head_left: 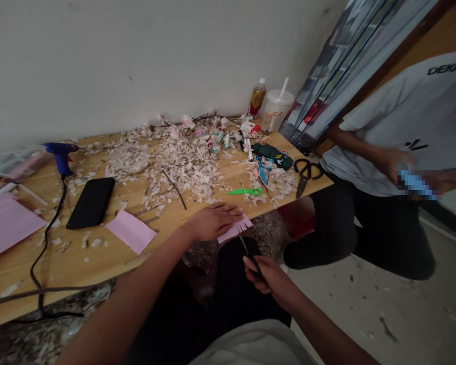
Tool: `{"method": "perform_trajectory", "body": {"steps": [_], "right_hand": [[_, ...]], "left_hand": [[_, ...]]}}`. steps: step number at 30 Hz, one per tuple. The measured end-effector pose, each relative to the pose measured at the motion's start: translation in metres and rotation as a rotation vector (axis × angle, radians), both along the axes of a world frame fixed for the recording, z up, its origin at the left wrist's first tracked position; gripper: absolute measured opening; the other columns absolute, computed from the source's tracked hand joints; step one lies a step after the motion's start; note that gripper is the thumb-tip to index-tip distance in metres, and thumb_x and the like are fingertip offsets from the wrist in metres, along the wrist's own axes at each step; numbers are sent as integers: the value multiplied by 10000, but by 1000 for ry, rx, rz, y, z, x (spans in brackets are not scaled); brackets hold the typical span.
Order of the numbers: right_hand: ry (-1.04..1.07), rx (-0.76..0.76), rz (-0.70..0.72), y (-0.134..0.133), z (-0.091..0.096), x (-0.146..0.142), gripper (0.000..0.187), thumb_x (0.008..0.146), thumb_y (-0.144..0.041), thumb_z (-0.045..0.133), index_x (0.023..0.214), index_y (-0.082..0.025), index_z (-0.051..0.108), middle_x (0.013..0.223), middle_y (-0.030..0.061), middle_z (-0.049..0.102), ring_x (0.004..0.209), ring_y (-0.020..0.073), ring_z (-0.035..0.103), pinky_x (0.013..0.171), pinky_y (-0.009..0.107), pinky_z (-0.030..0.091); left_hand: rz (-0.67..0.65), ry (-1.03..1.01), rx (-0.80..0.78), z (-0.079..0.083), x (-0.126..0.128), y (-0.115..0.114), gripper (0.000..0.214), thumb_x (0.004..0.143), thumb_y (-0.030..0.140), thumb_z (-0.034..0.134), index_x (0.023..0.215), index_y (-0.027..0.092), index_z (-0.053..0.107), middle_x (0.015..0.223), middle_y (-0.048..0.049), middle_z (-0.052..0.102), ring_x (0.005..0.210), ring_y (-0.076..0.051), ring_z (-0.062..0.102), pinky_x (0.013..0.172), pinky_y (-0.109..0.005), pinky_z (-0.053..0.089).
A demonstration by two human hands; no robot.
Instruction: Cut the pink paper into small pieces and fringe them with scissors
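My left hand [213,222] is closed on a strip of pink paper [236,229] at the front edge of the wooden table [144,253]. The strip's far end is cut into a fringe. My right hand [266,276] sits lower, above my lap, gripping black scissors [247,248] whose blades point up into the pink strip. A second piece of pink paper [131,231] lies flat on the table to the left of my left hand.
A black phone [91,202], a blue glue gun [61,154] with its cord, a larger pink sheet [5,223], green scissors [247,191], black scissors [306,172], a bottle [257,99] and a cup [275,110] lie among paper scraps. Another person [395,152] crouches at the right.
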State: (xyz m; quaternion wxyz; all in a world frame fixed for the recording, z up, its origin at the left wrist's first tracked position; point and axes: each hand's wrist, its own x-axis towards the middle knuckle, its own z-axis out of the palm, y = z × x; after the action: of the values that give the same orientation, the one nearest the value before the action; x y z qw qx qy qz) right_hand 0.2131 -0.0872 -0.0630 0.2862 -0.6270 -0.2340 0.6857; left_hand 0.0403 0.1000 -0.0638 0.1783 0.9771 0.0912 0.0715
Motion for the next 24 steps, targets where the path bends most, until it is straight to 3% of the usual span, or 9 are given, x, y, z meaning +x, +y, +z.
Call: {"method": "perform_trajectory", "body": {"steps": [8,15,24], "right_hand": [[0,3,1,-6,-12,0,548,674,-669,683,701,-181,437,583,-58,464,403,5,237,419,216,49],[20,-54,36,-13,-1,-4,556,664,-684,667,720,-184,433,623,-55,439,442,12,247,432,205,72],[36,3,33,-1,8,-11,545,690,-681,657,738,-178,453,617,-60,426,449,13,230,441,209,72]], "left_hand": [[23,15,-31,2,-1,-1,479,1001,286,310,1477,296,361,1539,42,380,1459,-146,251,1202,-370,153],[18,17,-23,2,-1,-1,492,1000,270,310,1490,294,338,1546,23,368,1460,-152,251,1203,-374,152],[20,29,-5,2,-2,-2,497,1003,270,301,1499,273,321,1554,19,354,1462,-151,243,1205,-364,139]]}}
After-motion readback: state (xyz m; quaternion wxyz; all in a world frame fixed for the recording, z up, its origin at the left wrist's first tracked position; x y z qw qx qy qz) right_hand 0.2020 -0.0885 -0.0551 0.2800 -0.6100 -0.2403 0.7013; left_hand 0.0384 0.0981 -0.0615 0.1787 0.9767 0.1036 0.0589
